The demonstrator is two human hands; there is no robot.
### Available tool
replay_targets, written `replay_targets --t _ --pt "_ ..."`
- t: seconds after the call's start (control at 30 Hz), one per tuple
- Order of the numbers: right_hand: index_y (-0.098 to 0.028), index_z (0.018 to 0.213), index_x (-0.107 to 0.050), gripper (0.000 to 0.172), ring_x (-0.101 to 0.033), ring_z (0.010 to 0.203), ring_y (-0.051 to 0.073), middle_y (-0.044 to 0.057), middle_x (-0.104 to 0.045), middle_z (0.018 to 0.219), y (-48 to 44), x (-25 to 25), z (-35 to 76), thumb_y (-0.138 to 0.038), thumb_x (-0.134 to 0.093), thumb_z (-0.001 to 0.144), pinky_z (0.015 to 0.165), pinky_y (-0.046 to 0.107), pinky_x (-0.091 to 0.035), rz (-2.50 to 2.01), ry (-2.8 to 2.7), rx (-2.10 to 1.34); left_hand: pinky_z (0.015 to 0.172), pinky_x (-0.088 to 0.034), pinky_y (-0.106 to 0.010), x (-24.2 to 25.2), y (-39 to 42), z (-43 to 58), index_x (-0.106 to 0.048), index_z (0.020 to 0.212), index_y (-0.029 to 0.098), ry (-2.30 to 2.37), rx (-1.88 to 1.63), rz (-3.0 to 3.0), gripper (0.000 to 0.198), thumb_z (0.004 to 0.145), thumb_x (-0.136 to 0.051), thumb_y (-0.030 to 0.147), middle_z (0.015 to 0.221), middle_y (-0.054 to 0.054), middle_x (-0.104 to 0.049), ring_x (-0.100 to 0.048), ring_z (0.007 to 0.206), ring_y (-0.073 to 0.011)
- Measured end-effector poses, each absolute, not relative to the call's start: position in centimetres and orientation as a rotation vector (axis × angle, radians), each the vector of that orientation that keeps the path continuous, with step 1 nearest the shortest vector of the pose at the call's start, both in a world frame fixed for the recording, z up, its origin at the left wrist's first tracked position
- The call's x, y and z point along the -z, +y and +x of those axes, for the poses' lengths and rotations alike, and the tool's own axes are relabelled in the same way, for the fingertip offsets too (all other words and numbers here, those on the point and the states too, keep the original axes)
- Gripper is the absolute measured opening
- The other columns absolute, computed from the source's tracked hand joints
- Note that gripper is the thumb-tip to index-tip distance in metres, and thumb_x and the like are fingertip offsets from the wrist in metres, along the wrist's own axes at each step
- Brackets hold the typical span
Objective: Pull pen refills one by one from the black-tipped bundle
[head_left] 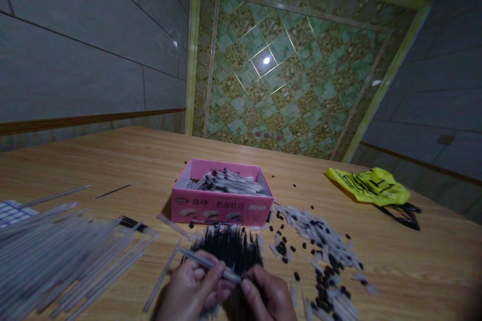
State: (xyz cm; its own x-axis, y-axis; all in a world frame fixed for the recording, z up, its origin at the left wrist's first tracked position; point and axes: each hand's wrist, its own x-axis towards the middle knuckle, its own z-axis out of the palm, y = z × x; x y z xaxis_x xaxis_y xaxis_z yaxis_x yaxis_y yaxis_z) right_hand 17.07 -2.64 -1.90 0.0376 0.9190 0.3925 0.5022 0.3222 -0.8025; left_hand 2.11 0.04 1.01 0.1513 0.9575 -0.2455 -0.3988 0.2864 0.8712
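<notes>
My left hand (196,286) is closed around a clear plastic pen barrel (205,261), which slants down to the right. The fingertips of my right hand (265,291) are pinched together at the barrel's lower right end. A dark speck shows there, too small to name. Just beyond both hands lies a dense bundle of thin black pen refills (229,246), partly covered by them. Behind the bundle stands an open pink box (222,208) with printed labels. Many clear pens with dark ends (229,183) are heaped inside it.
A wide pile of long clear tubes (75,256) spreads over the wooden table (124,160) on the left. To the right lie scattered short clear pieces (324,230) and small black plugs (327,281). A yellow bag (365,185) with black straps sits at the far right.
</notes>
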Motion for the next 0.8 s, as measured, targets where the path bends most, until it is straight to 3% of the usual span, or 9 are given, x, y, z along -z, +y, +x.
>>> replay_targets --t 0.07,0.23,0.37,0.53,0.67,0.8 --pt "-0.018 0.051 -0.045 0.047 -0.037 0.045 0.009 -0.004 -0.038 0.045 -2.61 2.07 17.11 -0.05 -0.039 0.085 0.041 0.02 -0.026 -1.334 -1.603 -0.56 0.055 -0.054 -0.028 -1.05 -0.01 2.14 -0.054 0.068 0.015 0.94 -1.098 0.743 0.034 0.055 -0.078 0.033 0.06 -0.009 -0.071 -0.067 0.055 -0.019" --pt "-0.018 0.067 -0.052 0.037 -0.041 0.048 0.011 -0.003 -0.044 0.052 -2.56 1.97 17.09 -0.053 -0.046 0.078 0.043 0.02 -0.028 -1.24 -1.595 -0.561 0.053 -0.053 -0.027 -1.03 0.05 2.3 -0.054 0.069 0.015 0.964 -1.137 0.711 0.036 0.053 -0.08 0.034 0.059 -0.009 -0.071 -0.067 0.055 -0.0191" --pt "-0.019 0.052 -0.044 0.043 -0.039 0.046 0.01 -0.003 -0.039 0.047 -2.73 1.73 17.14 -0.046 -0.039 0.085 0.044 0.021 -0.026 -1.336 -1.638 -0.519 0.054 -0.053 -0.027 -1.08 0.12 2.27 -0.051 0.069 0.016 0.918 -1.079 0.729 0.034 0.056 -0.078 0.032 0.061 -0.01 -0.072 -0.066 0.053 -0.0175" --pt "-0.019 0.071 -0.052 0.032 -0.044 0.048 0.011 -0.003 -0.047 0.053 -2.8 1.65 17.2 -0.049 -0.046 0.079 0.044 0.02 -0.029 -1.27 -1.606 -0.53 0.054 -0.053 -0.025 -0.95 0.23 2.22 -0.051 0.07 0.015 0.937 -1.088 0.718 0.034 0.057 -0.078 0.032 0.06 -0.008 -0.071 -0.066 0.053 -0.0166" --pt "-0.019 0.053 -0.045 0.042 -0.039 0.045 0.01 -0.004 -0.039 0.047 -2.69 1.83 17.37 -0.045 -0.041 0.085 0.043 0.02 -0.025 -1.344 -1.636 -0.5 0.05 -0.052 -0.024 -0.7 0.12 2.43 -0.051 0.07 0.015 0.959 -1.103 0.731 0.035 0.056 -0.078 0.034 0.059 -0.009 -0.071 -0.066 0.051 -0.0173" --pt "-0.018 0.059 -0.05 0.038 -0.037 0.043 0.009 -0.004 -0.04 0.047 -2.6 1.89 17.48 -0.05 -0.045 0.081 0.041 0.02 -0.024 -1.265 -1.674 -0.527 0.053 -0.053 -0.026 -0.56 0.08 2.41 -0.052 0.072 0.016 0.963 -1.107 0.732 0.035 0.057 -0.077 0.034 0.061 -0.009 -0.071 -0.067 0.055 -0.0184"
